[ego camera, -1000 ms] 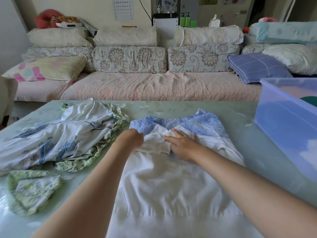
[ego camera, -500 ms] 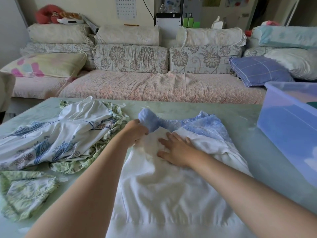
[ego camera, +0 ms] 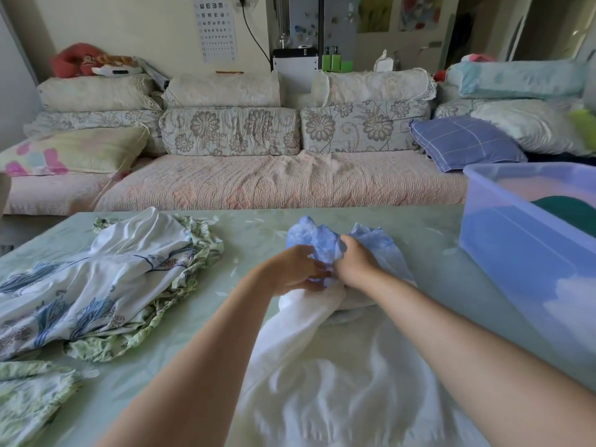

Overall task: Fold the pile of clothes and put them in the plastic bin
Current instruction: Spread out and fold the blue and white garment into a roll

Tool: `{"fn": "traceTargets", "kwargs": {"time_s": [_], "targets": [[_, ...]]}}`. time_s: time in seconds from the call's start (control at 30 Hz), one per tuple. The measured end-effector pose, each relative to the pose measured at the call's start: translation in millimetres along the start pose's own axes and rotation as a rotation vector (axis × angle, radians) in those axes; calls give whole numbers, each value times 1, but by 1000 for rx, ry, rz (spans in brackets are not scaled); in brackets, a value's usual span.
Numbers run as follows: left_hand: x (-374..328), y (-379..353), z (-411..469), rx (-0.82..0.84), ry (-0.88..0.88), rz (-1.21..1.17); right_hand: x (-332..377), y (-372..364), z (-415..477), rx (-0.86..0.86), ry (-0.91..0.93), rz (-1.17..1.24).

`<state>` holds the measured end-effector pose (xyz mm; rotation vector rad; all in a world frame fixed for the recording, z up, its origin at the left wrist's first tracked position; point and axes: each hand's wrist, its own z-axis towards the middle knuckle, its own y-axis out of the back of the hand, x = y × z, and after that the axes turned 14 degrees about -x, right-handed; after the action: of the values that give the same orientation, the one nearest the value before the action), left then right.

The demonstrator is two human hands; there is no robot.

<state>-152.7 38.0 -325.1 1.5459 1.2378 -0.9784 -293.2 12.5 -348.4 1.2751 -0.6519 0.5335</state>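
A white garment with a blue patterned top (ego camera: 325,375) lies on the table in front of me, its blue part (ego camera: 322,240) bunched up at the far end. My left hand (ego camera: 290,269) and my right hand (ego camera: 354,262) sit side by side there, and both grip the bunched blue and white cloth. A translucent blue plastic bin (ego camera: 522,253) stands at the right, with something dark green (ego camera: 571,211) inside. A white floral garment with green ruffled trim (ego camera: 106,279) lies spread at the left.
Another green floral piece (ego camera: 29,401) lies at the near left corner of the green table (ego camera: 245,230). Beyond the table's far edge stands a sofa (ego camera: 258,182) with several cushions.
Both hands have gathered the garment's blue top into a bunch and lifted it; the white part has been drawn up into folds. Earlier my right hand lay flat on the cloth.
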Motion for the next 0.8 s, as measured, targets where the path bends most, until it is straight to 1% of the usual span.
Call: {"fn": "traceTargets", "kwargs": {"time_s": [0.07,0.1,0.17,0.2,0.23,0.3,0.37,0.4,0.43,0.47,0.5,0.53,0.57,0.6,0.7,0.73,0.8], "targets": [[-6,11,1,-73,-26,39,-2,-3,1,-25,21,15],[-7,17,3,-144,-92,123,-3,-5,3,-48,26,20],[-1,27,11,-329,-287,418,-4,-6,6,-89,62,-39],[2,30,13,-396,-361,562,-7,-7,9,-97,89,-98],[7,32,16,-416,-396,686,-9,-7,10,-100,110,-174],[13,31,21,-344,-450,927,-14,-8,11,-101,146,-321],[17,25,28,-198,-516,1055,-18,-10,9,-110,174,-455],[18,21,31,-140,-542,1093,-19,-10,9,-138,223,-539],[19,18,34,-101,-557,1132,-20,-9,9,-173,321,-625],[20,18,38,-79,-544,1174,-20,-8,11,-197,461,-692],[19,19,42,-60,-503,1213,-21,-7,14,-169,612,-737],[20,20,45,-45,-450,1244,-23,-6,17,-96,726,-768],[21,22,50,-38,-407,1270,-25,-5,18,-5,758,-772],[23,23,55,-35,-361,1288,-28,-5,20,78,724,-767],[32,30,68,-43,-244,1280,-43,-2,27,271,511,-703],[36,33,74,-34,-247,1319,-47,0,29,317,470,-694],[42,37,81,-13,-343,1449,-52,3,34,376,417,-668]]}}
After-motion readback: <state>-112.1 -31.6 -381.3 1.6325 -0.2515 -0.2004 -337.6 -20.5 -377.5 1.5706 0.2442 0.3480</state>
